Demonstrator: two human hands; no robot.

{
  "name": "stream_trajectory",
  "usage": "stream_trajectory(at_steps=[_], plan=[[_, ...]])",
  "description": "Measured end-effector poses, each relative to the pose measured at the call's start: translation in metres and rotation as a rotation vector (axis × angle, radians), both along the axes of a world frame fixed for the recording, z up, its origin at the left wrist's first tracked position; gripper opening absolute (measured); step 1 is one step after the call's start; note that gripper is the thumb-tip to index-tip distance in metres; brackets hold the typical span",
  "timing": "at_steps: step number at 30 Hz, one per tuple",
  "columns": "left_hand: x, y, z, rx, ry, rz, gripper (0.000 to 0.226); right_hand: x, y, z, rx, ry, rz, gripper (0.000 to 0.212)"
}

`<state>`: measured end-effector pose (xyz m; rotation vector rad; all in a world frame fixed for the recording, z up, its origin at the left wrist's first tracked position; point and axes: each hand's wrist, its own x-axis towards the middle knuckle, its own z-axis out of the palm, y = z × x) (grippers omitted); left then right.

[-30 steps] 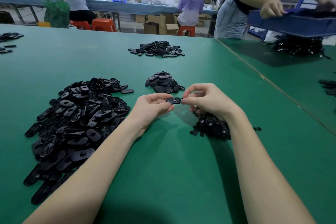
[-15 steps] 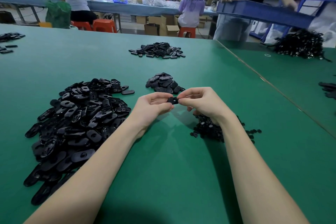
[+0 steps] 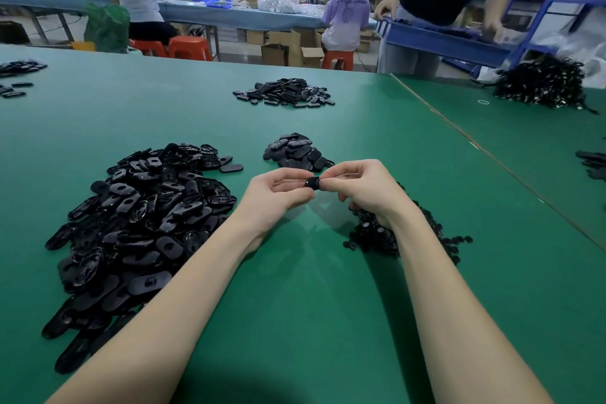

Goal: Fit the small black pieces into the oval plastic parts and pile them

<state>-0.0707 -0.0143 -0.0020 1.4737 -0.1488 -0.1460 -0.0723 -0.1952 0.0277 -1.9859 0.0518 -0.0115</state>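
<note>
I see my left hand and right hand both pinching one oval part; a crooked press could pop the hidden small piece loose.

Oval parts heap lies left, small pieces heap right.

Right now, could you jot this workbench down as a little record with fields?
Surface: green table
Left hand: pinches one oval plastic part
Right hand: pinches the same part's other end
Large pile of ovals: left of the arms
Small pile of ovals: just beyond the hands
Small black pieces: heaped under the right wrist
Far pile: mid-table
</note>
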Motion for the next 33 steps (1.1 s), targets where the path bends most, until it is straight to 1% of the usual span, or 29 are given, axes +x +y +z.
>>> stream_trajectory(at_steps=[7,13,18,20,22,26,29,33], plan=[[-0.0011,-0.0012,-0.0016,0.023,-0.005,0.009,0.025,0.0001,-0.0001,-0.0012,0.021,0.017,0.012,0.004],[-0.0011,0.0002,-0.0031,0.053,-0.024,0.012,0.025,0.0018,0.0033,-0.0037,0.056,0.029,0.014,0.009],[-0.0017,-0.0001,-0.0037,0.067,-0.028,0.011,0.024,0.0034,0.0028,-0.0057,0.080,0.089,-0.022,0.009],[-0.0024,0.0001,-0.0036,0.058,-0.014,0.000,0.024,0.0040,0.0013,-0.0061,0.102,0.113,-0.025,0.013],[-0.0029,0.0010,-0.0034,0.025,0.012,-0.023,0.024,0.0039,0.0003,-0.0060,0.133,0.142,0.002,0.016],[-0.0015,0.0031,-0.0034,-0.041,0.071,-0.066,0.025,0.0014,-0.0024,-0.0050,0.123,0.188,0.039,0.013],[-0.0004,0.0025,-0.0050,-0.028,0.069,-0.107,0.022,-0.0004,-0.0021,-0.0043,0.113,0.188,0.096,0.015],[0.0012,0.0029,-0.0082,0.024,0.045,-0.090,0.017,-0.0016,-0.0015,-0.0015,0.069,0.166,0.124,0.017]])
